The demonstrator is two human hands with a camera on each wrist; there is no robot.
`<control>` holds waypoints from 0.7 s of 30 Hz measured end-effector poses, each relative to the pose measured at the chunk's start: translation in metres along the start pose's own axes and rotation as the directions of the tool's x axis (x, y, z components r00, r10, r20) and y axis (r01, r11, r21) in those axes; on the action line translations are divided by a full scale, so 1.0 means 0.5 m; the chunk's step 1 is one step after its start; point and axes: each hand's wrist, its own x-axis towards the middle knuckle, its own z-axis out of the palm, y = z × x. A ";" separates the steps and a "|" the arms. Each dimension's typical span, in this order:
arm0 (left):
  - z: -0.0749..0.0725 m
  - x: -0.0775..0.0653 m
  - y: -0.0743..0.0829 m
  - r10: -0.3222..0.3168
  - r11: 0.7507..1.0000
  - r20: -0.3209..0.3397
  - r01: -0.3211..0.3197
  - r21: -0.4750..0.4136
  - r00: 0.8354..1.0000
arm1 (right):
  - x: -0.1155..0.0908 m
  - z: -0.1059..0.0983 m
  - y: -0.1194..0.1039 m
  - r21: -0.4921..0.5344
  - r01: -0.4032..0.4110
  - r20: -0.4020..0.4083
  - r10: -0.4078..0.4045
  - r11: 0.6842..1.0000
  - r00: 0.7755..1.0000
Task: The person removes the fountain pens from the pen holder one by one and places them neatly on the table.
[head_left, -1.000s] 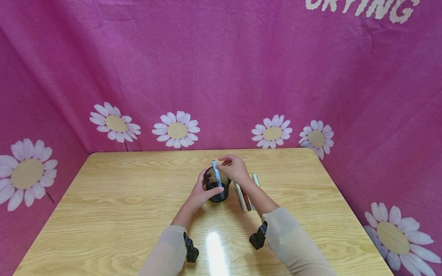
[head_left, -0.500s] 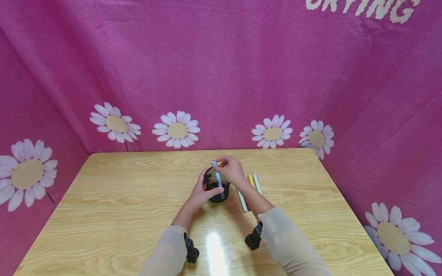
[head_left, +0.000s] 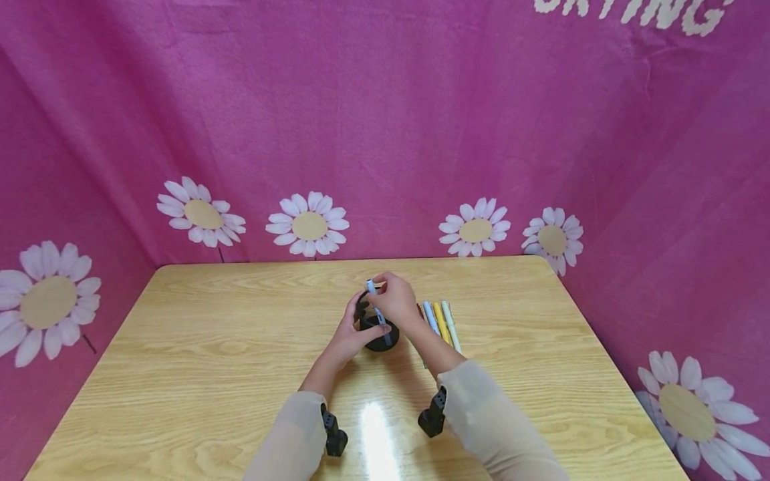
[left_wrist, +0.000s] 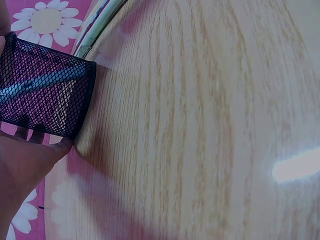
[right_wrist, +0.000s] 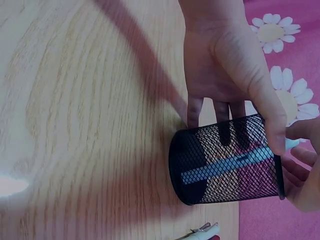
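Note:
A black mesh pen cup stands upright on the table. My left hand grips it from the left side, thumb across the near face and fingers round the far one. Inside leans a light blue pen, its top end above the rim; the right wrist view shows the pen through the mesh, its lower end at the cup's base. Over the rim, my right hand pinches the pen's upper end between thumb and fingers. In the left wrist view only a bit of the right hand appears.
Several pens lie side by side just right of the cup, among them a blue pen, a yellow pen and a pale green pen; my right forearm covers part of them. Behind the wooden table hangs a pink flowered cloth.
My right hand has shifted left and its fingers have closed on the top of the blue pen. The forearm now uncovers more of the lying pens. Left hand and cup stay put.

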 end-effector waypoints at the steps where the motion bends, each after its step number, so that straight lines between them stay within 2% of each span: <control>1: 0.000 0.000 -0.001 0.007 1.000 0.000 -0.007 0.000 1.000 | 0.000 0.003 0.000 -0.007 0.003 0.002 -0.003 1.000 1.000; 6: 0.000 0.001 -0.003 0.012 1.000 0.005 -0.012 0.000 1.000 | 0.000 0.019 0.003 -0.003 0.016 0.016 -0.016 1.000 1.000; 11: 0.000 0.000 0.002 -0.013 1.000 0.012 0.013 -0.010 1.000 | 0.000 0.025 0.005 -0.006 0.037 0.032 -0.037 0.999 0.999; 19: -0.003 -0.030 0.048 -0.013 0.999 0.057 0.015 -0.033 0.998 | -0.002 0.029 0.004 -0.007 0.048 0.075 -0.047 0.999 0.996; 21: -0.004 -0.031 0.050 -0.015 0.999 0.061 0.018 -0.046 0.998 | -0.002 0.030 0.004 -0.004 0.048 0.083 -0.047 0.999 0.995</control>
